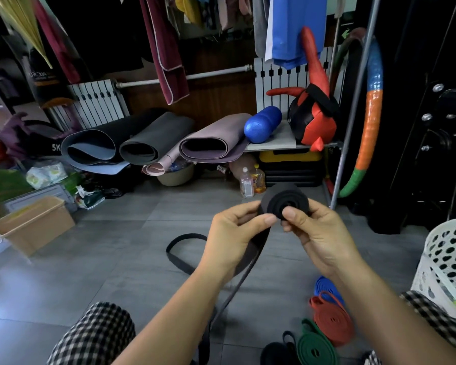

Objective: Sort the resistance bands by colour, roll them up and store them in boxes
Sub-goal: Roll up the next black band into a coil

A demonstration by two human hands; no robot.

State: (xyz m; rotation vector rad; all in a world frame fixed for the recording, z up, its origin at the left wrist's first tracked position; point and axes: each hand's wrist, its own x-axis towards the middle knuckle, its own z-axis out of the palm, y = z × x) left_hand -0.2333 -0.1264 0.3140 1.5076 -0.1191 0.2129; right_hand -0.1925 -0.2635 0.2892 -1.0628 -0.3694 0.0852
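At 5 o'clock, nearest: coiled green rubber band (313,349), coiled red rubber band (333,321), likely awaiting boxing. Centre: half-rolled black rubber band (283,199) pinched by left hand (229,235) and right hand (321,233), clamped against unwinding; tail hanging toward 6. Farther, 9 o'clock: open beige plastic box (40,227).

White "5K" on a dark object (55,147) at left, just beside the rolled mats (95,146); anything after it is hidden by a mat. Dark banner (41,75), upper left: pale lettering, too blurred to read. Green arrow sign (346,32), upper right. Bottle (246,187) label: print illegible.
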